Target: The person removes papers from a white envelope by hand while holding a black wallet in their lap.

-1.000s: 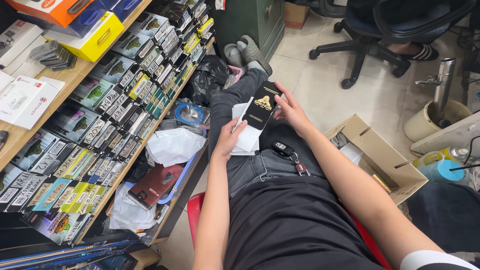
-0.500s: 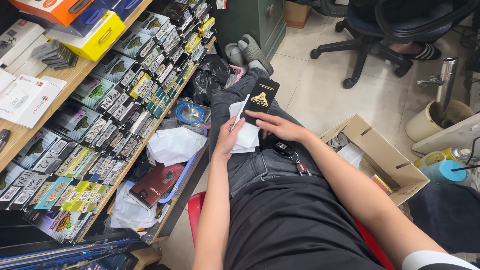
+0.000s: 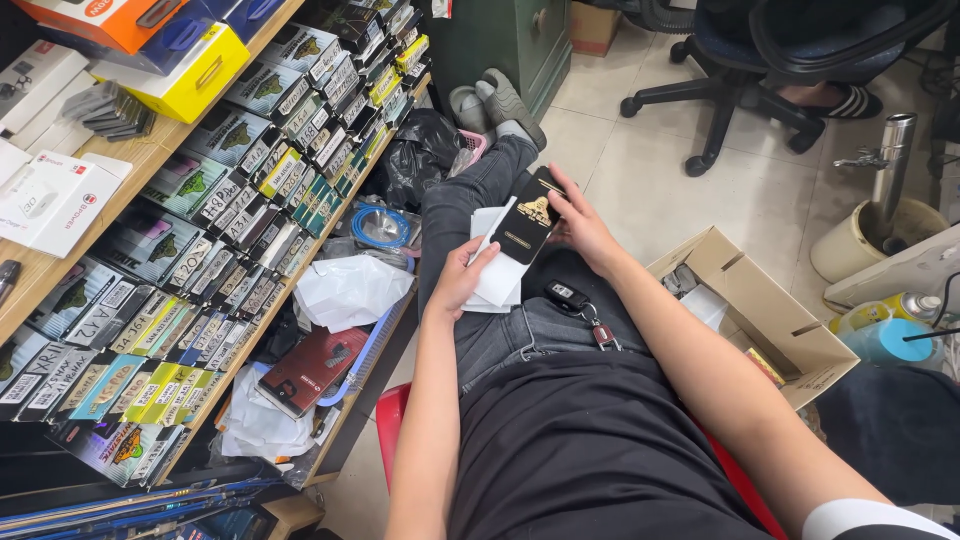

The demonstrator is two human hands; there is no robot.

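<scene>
The black flat package with a gold emblem is over the person's lap, a little above the middle of the view, tilted with its top end toward 1 o'clock. The right hand holds it from the 3 o'clock side: the fingers are closed around its right edge and the thumb lies on its front. Behind the package, on the 8 o'clock side, there are white paper sheets. The left hand holds these sheets from below, with the fingers curled on their lower left part and the thumb lying on top; the sheets touch the back of the package.

Just at 5 o'clock from the package, a black car key with a small red tag lies on the dark jeans. At 3 o'clock from the lap, an open cardboard box stands on the tiled floor. At 9 o'clock, the wooden shelves carry many small packaged boxes in rows, and a crumpled white plastic bag lies near the knee. At 12 o'clock there are grey slippers, and at 1 o'clock an office chair.
</scene>
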